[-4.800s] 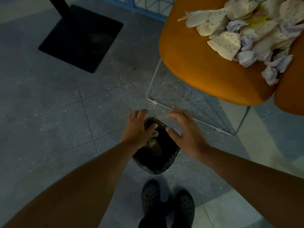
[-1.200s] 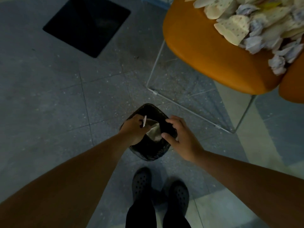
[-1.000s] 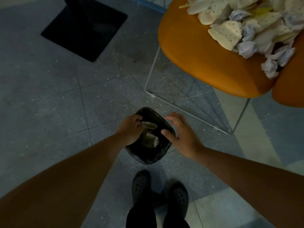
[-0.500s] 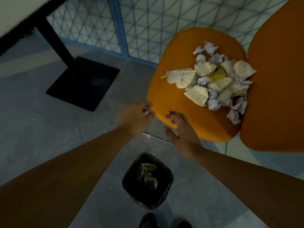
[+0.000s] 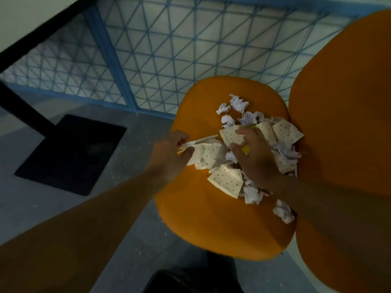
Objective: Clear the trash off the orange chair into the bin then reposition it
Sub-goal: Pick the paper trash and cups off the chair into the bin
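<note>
The trash [image 5: 260, 153], a heap of crumpled white paper balls and torn dotted cream wrappers, is lying on the seat of the orange chair [image 5: 211, 218] at the centre right of the frame, piled toward the seat's right side against the orange backrest that is filling the right edge. The right hand [image 5: 254, 157] is pressing down on the middle of the heap, its fingers curled around a dotted wrapper and a yellow scrap. The left hand [image 5: 171, 153] is reaching in at the heap's left edge, thumb and fingers pinching a pale flat strip. At the bottom centre, the dark rim of the bin [image 5: 169, 280] is peeking in. A blue wire mesh fence [image 5: 169, 49] is running across the top, and a black table base [image 5: 72, 153] is sitting on the grey floor at the left.
</note>
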Motion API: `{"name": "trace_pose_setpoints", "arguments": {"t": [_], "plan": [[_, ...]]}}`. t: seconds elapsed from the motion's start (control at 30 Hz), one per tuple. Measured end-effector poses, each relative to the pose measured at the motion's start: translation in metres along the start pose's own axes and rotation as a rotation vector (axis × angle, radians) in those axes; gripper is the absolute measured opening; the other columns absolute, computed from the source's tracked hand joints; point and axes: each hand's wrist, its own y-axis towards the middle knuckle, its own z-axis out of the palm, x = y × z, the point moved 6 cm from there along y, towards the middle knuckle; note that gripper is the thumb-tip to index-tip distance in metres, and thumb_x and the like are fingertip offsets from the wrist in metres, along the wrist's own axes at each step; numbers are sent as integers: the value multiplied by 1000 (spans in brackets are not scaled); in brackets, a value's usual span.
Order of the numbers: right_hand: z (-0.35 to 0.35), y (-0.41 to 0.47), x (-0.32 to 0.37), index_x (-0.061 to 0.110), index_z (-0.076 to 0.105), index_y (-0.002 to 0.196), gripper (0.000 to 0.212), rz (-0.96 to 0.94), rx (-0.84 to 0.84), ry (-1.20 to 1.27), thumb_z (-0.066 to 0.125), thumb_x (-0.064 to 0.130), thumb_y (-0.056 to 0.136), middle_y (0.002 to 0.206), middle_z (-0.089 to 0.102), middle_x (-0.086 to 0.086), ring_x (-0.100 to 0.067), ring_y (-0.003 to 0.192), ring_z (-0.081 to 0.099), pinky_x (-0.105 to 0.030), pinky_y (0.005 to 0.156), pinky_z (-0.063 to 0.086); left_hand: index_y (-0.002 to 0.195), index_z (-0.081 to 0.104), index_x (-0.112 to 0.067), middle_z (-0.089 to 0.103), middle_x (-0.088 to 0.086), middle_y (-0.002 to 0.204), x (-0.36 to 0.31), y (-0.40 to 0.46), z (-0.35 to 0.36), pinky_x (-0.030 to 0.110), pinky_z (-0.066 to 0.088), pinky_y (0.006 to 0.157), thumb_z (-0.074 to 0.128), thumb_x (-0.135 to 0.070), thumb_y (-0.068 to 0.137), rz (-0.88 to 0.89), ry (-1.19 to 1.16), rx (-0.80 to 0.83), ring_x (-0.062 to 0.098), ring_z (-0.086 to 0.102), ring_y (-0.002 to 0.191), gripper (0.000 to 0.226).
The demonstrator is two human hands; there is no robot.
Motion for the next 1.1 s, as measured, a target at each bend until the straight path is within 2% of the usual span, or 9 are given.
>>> {"name": "trace_pose_setpoints", "arguments": {"t": [0.13,0.27,0.4,0.53,0.7,0.77,0.87,0.97,1.1], "plan": [[-9,67,-51,11,53,122,34,25,3,-24,60,24,92,121,54,-11,-25,113,51,-37,89,45,124,55,-26,58,-5,125,-1,73,43,27,47,90,64,-35,88,14,53,38,11,55,113,38],[-15,118,-88,11,52,126,41,46,41,-78,64,21,89,122,54,-11,-28,113,51,-32,86,41,128,53,-31,52,-5,134,-8,140,80,25,43,87,62,-43,88,-18,49,61,14,54,115,42],[-3,167,-115,18,46,137,53,45,125,-119,65,23,88,135,49,-9,-26,124,44,-33,96,36,130,55,-23,50,6,131,-20,199,111,27,44,93,62,-36,90,0,25,18,21,54,115,43],[16,207,-135,25,37,144,66,21,204,-175,68,25,86,145,39,-8,-31,130,39,-41,101,39,132,55,-22,51,7,130,-16,242,143,24,39,90,66,-33,88,10,98,47,22,54,114,46],[42,225,-157,37,25,148,70,-21,360,-322,63,30,90,156,25,-6,-34,139,28,-45,107,34,117,66,-22,55,11,111,2,259,173,27,36,71,61,-34,90,-56,234,107,28,57,98,30],[43,226,-159,33,33,146,62,-53,305,-368,61,28,90,148,37,-7,-35,130,36,-41,103,32,115,68,-19,58,13,110,9,260,175,27,37,70,59,-33,92,-80,223,76,28,58,96,28],[44,226,-156,20,53,133,47,-58,235,-214,64,17,87,127,55,-11,-33,115,50,-40,95,42,113,68,-17,65,9,110,14,259,171,28,45,72,60,-34,91,-99,155,35,24,62,94,29],[41,221,-148,10,62,121,40,-55,144,-118,68,8,81,114,60,-17,-35,106,56,-37,88,44,110,68,-20,63,-1,103,12,256,160,26,43,68,62,-37,89,-81,132,-18,17,61,90,28],[26,210,-123,6,64,117,41,-83,-20,-79,72,6,77,107,60,-18,-30,99,58,-23,82,38,104,65,-21,61,3,104,5,239,131,22,42,63,66,-32,87,-28,93,-122,16,59,86,20]]}}
